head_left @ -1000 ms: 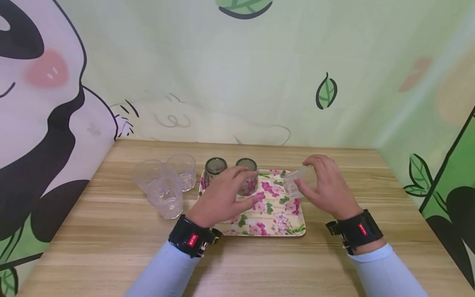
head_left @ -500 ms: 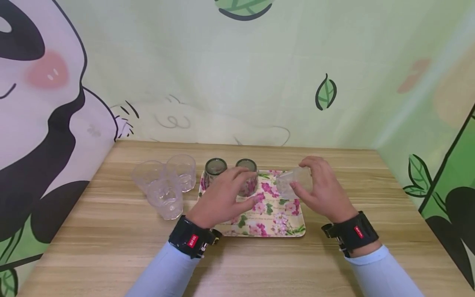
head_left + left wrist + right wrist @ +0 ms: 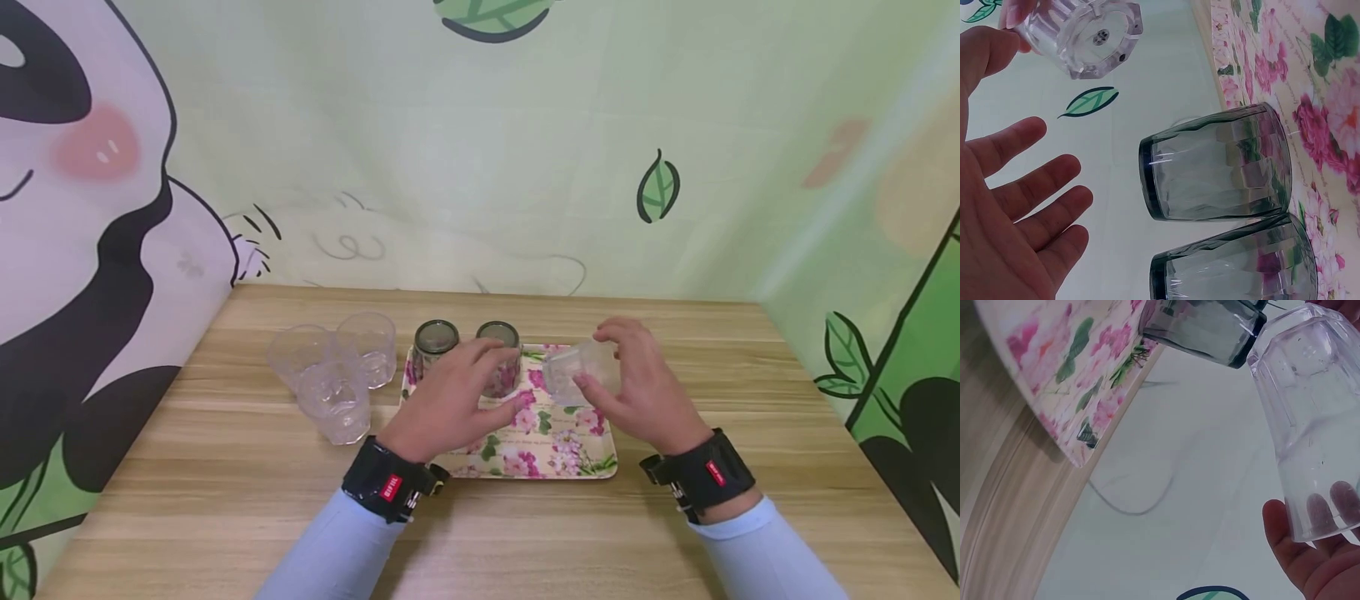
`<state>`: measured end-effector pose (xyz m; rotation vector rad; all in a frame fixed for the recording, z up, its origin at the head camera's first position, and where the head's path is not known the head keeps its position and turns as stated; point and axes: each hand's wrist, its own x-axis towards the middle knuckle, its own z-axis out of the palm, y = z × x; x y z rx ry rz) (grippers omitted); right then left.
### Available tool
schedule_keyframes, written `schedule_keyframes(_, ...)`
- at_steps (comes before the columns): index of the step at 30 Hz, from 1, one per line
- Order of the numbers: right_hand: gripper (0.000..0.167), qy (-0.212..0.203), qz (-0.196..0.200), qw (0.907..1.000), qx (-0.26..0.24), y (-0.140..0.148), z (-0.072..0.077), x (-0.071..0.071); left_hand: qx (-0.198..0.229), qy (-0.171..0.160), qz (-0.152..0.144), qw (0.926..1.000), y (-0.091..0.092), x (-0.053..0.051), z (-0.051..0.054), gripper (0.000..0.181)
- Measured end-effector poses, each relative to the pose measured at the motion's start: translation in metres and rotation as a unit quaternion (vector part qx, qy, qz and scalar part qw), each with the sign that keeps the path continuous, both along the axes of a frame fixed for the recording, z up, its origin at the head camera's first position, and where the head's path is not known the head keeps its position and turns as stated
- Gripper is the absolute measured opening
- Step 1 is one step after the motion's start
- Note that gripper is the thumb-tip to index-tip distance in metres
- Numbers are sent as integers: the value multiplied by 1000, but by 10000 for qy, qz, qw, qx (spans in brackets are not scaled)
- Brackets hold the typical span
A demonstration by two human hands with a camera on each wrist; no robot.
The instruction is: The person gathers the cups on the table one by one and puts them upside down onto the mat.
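My right hand (image 3: 648, 396) grips a clear plastic cup (image 3: 572, 373), tilted on its side above the right part of the floral tray (image 3: 517, 462). In the right wrist view the fingertips (image 3: 1319, 512) show through the clear wall near the cup's wide rim. My left hand (image 3: 450, 400) hovers over the tray's left part, fingers apart and holding nothing. Behind it, two smoky grey glasses (image 3: 437, 336) stand upside down on the tray; the left wrist view shows them side by side, a grey glass (image 3: 1216, 165) apart from the left fingers. The left hand partly hides both in the head view.
Three more clear cups (image 3: 347, 417) stand upright in a close group on the wooden table (image 3: 225, 500), left of the tray. A printed cloth (image 3: 480, 167) with leaves and a panda hangs behind the table and along its sides.
My right hand has carried the clear cup leftward, farther over the tray and closer to the grey glasses. My left hand has stayed nearly still.
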<state>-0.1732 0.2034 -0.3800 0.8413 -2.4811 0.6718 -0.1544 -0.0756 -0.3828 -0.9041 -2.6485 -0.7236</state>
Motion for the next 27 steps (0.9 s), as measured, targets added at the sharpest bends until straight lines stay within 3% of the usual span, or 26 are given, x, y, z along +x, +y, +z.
schedule_keyframes(7,57,39,226,9997,27,-6,2,2,-53,88,21,9999,0,0,-1,61)
schedule_keyframes(16,55,126,488,9987,-12,-12,4,6,-205,-182,55,9996,4,1,-2,68)
schedule_keyframes(27,59,212,766,9965,-238,-21,5,9,-138,-239,-34,9996,9,3,-5,72)
